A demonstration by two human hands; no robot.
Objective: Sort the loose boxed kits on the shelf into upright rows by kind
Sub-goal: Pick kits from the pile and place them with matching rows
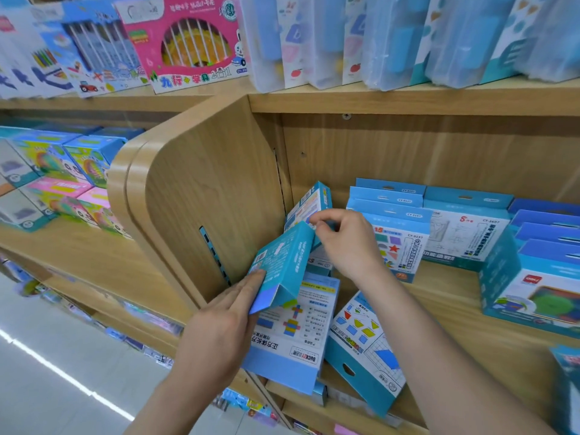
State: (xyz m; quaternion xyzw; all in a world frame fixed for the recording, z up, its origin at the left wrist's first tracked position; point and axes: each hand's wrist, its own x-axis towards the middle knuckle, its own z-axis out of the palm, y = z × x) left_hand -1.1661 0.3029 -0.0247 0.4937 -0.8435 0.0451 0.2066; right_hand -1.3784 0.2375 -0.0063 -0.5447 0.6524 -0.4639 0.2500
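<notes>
Mid-frame by the wooden divider [204, 189], left hand [219, 324] props the tilted teal box [282, 271] with flat fingers [251, 282], right hand [348, 243] pinches its top corner; loose kits [292, 328] lie flat beneath, bare shelf [448, 287] just right

Right of the curved wooden divider [204, 199], the flat blue-and-white box [292, 340] reads "BUCKEY"; the upright blue shape-printed box [398, 246] "CY-0157"; its white-fronted neighbour [464, 233] "CY-1607".
</notes>
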